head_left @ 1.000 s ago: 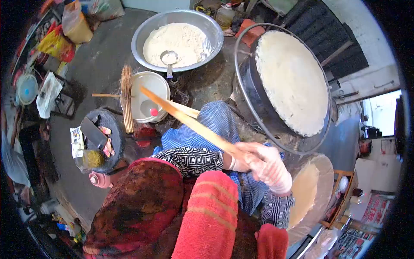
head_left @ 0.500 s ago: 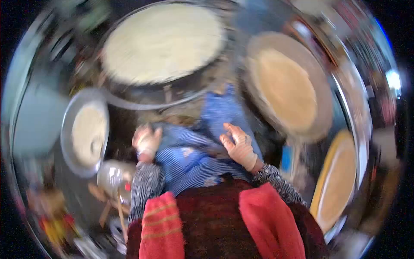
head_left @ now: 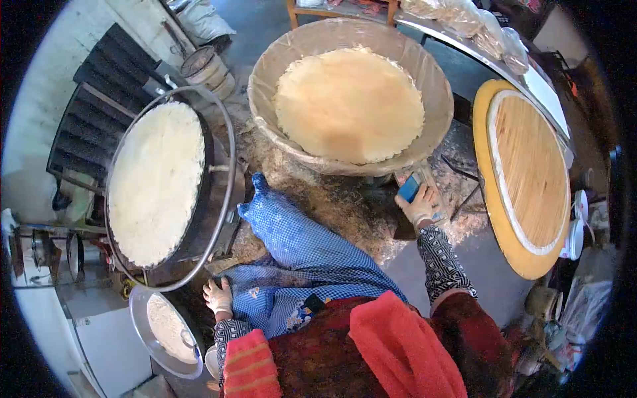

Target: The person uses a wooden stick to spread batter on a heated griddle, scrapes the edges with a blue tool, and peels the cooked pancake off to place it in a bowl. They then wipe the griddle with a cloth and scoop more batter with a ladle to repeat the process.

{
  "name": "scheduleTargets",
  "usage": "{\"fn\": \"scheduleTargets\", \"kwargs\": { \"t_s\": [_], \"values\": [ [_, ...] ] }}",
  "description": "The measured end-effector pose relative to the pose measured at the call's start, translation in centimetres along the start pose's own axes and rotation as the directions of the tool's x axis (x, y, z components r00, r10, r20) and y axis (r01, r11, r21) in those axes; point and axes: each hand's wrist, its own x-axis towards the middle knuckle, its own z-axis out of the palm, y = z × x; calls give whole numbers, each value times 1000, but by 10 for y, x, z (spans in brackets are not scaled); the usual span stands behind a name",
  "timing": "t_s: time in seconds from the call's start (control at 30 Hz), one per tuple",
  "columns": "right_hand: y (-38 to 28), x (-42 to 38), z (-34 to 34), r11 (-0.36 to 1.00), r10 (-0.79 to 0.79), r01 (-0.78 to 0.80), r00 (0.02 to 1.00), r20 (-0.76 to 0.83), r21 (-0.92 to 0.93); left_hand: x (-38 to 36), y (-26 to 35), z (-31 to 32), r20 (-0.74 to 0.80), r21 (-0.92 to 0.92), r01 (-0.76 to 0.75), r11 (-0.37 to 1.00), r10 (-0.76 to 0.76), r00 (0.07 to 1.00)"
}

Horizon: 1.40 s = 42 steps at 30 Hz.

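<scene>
My right hand (head_left: 418,203), in a pale thin glove, is closed on a small blue object (head_left: 409,188) just below the large lined basket (head_left: 265,126). That basket holds a stack of thin round flatbreads (head_left: 348,103). My left hand (head_left: 217,296), also gloved, rests beside my blue checked apron (head_left: 298,232) with its fingers apart and nothing in them. To its upper left, a pale round sheet (head_left: 157,182) covers a wide dark pan inside a metal ring (head_left: 231,159). Below that stands a metal basin (head_left: 142,331) of pale batter or flour (head_left: 171,328).
A round wooden board (head_left: 531,172) on a yellow disc (head_left: 488,199) stands at the right. Plastic bags (head_left: 458,16) lie on a table at the top right. Dark ridged panels (head_left: 99,99) lean at the left wall, near a bucket (head_left: 206,69).
My view has turned to the right, so the pan has shifted left and the basket is nearer the middle. My right hand has reached out and closed on the blue object.
</scene>
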Motion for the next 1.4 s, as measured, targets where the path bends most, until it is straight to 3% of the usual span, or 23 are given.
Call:
{"fn": "scheduleTargets", "kwargs": {
  "t_s": [0.17, 0.23, 0.27, 0.3, 0.33, 0.37, 0.4, 0.47, 0.5, 0.53, 0.57, 0.6, 0.63, 0.67, 0.73, 0.77, 0.83, 0.87, 1.0, 1.17, 1.27, 1.33, 1.4],
  "values": [
    [16, -24, 42, 902, -278, 245, 960, -45, -356, 0, -3, -9, -143, 27, -160, 987, 162, 976],
    [28, -48, 26, 879, -406, 401, 913, 38, -259, -2, -2, -15, -136, 10, -155, 988, 155, 978],
    [73, -27, 59, 425, -712, 499, 700, 61, -756, 0, -3, -11, -127, -1, -146, 989, 144, 981],
    [-9, -78, -38, 952, -243, 279, 939, 244, -126, 1, -4, -5, -158, -1, -137, 991, 135, 978],
    [2, -60, -26, 916, -104, 206, 950, 294, -343, 1, -2, -7, -159, -21, -125, 992, 120, 980],
    [14, -74, -31, 878, -317, 271, 947, 54, 395, 1, -3, -4, -165, -23, -126, 992, 120, 979],
    [31, -53, -17, 853, -212, 218, 975, -68, 474, 2, 0, -4, -158, -26, -104, 994, 99, 982],
    [-40, -94, -75, 379, -432, 222, 901, -40, 898, 2, 1, -4, -127, -39, -94, 995, 88, 988],
    [-62, -98, -80, 386, -459, 228, 888, -29, 894, 2, 1, -5, -110, -49, -83, 995, 78, 991],
    [-84, -102, -84, 286, -678, 551, 695, -241, 784, 3, 1, -7, -94, -62, -81, 995, 75, 993],
    [-109, -108, -88, 103, -830, 794, 401, -389, 599, 4, 0, -9, -65, -86, -78, 993, 73, 995],
    [-152, -118, -108, 155, -934, 936, 243, -261, 316, 5, -1, -7, -65, -76, -83, 994, 78, 995],
    [-171, -113, -70, 269, -904, 844, 387, -180, 464, 6, -5, -3, -88, -95, -95, 991, 87, 992],
    [-248, -173, -90, 350, -812, 487, 583, 0, 800, 7, -10, 2, -110, -112, -108, 988, 96, 989],
    [-307, -192, -46, -122, -977, 813, 4, -215, 569, 7, -21, 10, -230, -210, -114, 971, 64, 971],
    [-342, -217, -25, -270, -952, 809, -144, -270, 522, 7, -27, 11, -355, -288, -147, 946, 37, 934],
    [-390, -268, -4, -354, -927, 881, -287, -240, 314, -2, -39, -15, -567, -297, -271, 915, 59, 821],
    [-409, -292, 3, -345, -934, 905, -302, -192, 250, -4, -52, -27, -660, -299, -357, 885, 78, 747],
    [-456, -316, 75, -306, -933, 950, -312, -181, -58, 17, -124, -100, -634, -59, -302, 952, 198, 747],
    [-468, -344, 85, -241, -958, 967, -251, -140, -87, 126, -228, -108, -591, 61, -263, 963, 247, 768],
    [-474, -343, 86, -226, -959, 968, -241, -151, -112, 182, -223, -132, -456, 228, -286, 931, 362, 813],
    [-477, -343, 78, -211, -966, 967, -228, -120, -140, 225, -223, -137, -308, 408, -398, 822, 534, 788],
    [-476, -337, 76, -197, -956, 967, -226, -186, -165, 251, -212, -133, -326, 500, -433, 750, 626, 708]
  ]
}}
